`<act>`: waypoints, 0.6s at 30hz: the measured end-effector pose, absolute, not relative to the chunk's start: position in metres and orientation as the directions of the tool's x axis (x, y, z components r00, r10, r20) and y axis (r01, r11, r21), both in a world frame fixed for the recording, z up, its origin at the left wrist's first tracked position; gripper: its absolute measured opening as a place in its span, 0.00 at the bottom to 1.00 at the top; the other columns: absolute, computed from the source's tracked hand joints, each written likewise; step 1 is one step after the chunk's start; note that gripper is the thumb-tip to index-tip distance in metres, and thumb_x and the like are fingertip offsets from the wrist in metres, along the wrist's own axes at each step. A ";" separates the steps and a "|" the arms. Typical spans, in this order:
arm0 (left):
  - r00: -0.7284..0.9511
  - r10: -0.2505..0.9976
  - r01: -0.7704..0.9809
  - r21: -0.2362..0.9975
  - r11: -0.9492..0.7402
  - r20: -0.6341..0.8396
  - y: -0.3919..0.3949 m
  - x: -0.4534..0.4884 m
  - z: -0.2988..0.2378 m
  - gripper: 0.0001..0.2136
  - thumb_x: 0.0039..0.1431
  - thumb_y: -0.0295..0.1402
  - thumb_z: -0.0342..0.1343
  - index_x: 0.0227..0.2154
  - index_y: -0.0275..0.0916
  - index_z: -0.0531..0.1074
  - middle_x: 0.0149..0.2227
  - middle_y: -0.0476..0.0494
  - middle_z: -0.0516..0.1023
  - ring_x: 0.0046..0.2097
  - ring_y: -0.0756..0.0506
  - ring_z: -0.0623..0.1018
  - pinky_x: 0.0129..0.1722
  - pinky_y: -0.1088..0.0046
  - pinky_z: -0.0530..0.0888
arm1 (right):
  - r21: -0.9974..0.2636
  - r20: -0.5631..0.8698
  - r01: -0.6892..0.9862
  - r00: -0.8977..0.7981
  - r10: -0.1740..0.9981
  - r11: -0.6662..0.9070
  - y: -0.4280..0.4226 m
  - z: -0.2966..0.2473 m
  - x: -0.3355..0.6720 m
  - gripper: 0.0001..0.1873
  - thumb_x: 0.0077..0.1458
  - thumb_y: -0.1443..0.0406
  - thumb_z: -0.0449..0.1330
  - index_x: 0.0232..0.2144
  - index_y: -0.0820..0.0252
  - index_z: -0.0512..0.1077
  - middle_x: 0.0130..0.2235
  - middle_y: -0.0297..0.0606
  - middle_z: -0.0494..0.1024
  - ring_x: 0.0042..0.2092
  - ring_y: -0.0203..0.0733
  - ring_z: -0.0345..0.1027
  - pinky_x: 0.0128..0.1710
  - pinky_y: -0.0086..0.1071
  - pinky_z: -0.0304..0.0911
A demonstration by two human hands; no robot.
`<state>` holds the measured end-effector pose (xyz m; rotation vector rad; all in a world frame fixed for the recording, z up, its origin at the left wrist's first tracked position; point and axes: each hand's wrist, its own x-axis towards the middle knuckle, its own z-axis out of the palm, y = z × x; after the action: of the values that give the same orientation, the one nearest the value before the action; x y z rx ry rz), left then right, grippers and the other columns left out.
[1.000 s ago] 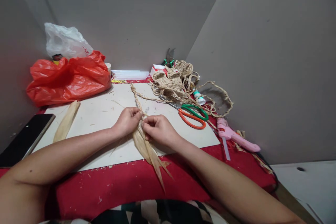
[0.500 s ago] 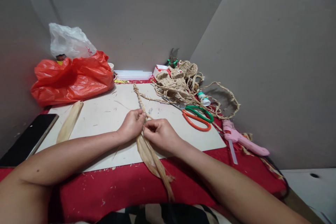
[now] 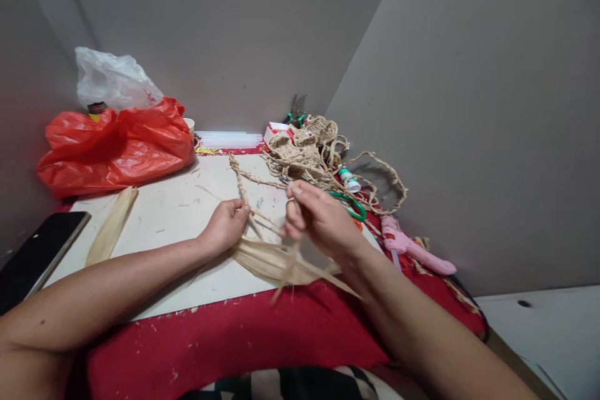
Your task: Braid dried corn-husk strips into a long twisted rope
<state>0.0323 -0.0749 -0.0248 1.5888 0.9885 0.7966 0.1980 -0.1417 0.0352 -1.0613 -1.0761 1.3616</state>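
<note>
Closest in, a red cloth covers the table edge, and the wide tail of a dried husk strip fans out over it and over a white board. The left hand presses its thumb and fingers together on the lower end of a braided cord, which lies on the board pointing away. The right hand is held above the board, its fingertips closed, seemingly on a narrow strand that runs across from the left hand; blur hides exactly how it is gripped.

If the left pinch slackens, the last turns could loosen. A hard tug by the right could split the dry, thin strand, and its blurred end, dangling across the wide tail, could snag there.

Beyond the right hand, scissors lie partly hidden, near a pink glue gun; a low swing of that wrist could knock either. Farther back, the cord's thin side strand reaches toward a heap of braided cord, where it might tangle if pulled.
</note>
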 end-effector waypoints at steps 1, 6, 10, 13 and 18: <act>0.429 0.903 0.212 0.972 -0.107 0.006 -0.075 0.032 -0.024 0.11 0.55 0.36 0.47 0.21 0.36 0.65 0.16 0.55 0.61 0.21 0.53 0.60 0.23 0.77 0.58 | -0.979 -0.035 -0.199 -0.044 0.998 -0.043 -0.145 0.044 0.208 0.11 0.54 0.55 0.56 0.31 0.56 0.61 0.15 0.22 0.55 0.15 0.28 0.47 0.18 0.25 0.54; 0.421 0.907 0.252 0.963 -0.098 -0.018 -0.075 0.031 -0.022 0.11 0.54 0.36 0.47 0.20 0.37 0.65 0.16 0.55 0.60 0.22 0.52 0.60 0.24 0.76 0.59 | -0.977 0.213 0.087 0.359 0.909 0.194 -0.172 0.113 0.273 0.09 0.51 0.59 0.60 0.25 0.54 0.65 0.16 0.25 0.45 0.17 0.28 0.34 0.15 0.27 0.31; 0.432 0.902 0.263 0.958 -0.115 -0.011 -0.074 0.031 -0.024 0.12 0.53 0.37 0.48 0.19 0.37 0.65 0.16 0.54 0.60 0.22 0.52 0.61 0.25 0.76 0.60 | -0.866 0.444 0.441 0.458 0.770 0.237 -0.189 0.136 0.276 0.08 0.54 0.58 0.57 0.25 0.52 0.68 0.17 0.28 0.45 0.18 0.31 0.35 0.16 0.29 0.33; 0.441 0.898 0.235 0.966 -0.108 -0.007 -0.074 0.031 -0.023 0.11 0.53 0.37 0.48 0.19 0.37 0.65 0.16 0.53 0.62 0.22 0.52 0.62 0.25 0.76 0.60 | -0.768 0.232 0.638 0.201 0.952 0.053 -0.185 0.101 0.231 0.13 0.51 0.53 0.58 0.29 0.56 0.73 0.18 0.32 0.58 0.19 0.33 0.51 0.17 0.28 0.44; 0.450 0.891 0.176 0.984 -0.027 -0.056 -0.077 0.031 -0.021 0.11 0.52 0.36 0.49 0.20 0.36 0.67 0.13 0.55 0.59 0.19 0.53 0.59 0.22 0.77 0.58 | -0.476 -0.150 0.860 -0.287 0.946 0.185 -0.172 0.020 0.160 0.13 0.50 0.60 0.58 0.19 0.63 0.67 0.19 0.31 0.60 0.22 0.30 0.49 0.23 0.28 0.45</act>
<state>0.0308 -0.0768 -0.0207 1.5122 0.9803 0.7535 0.1598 -0.1724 0.0202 -1.7569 -2.2742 0.7216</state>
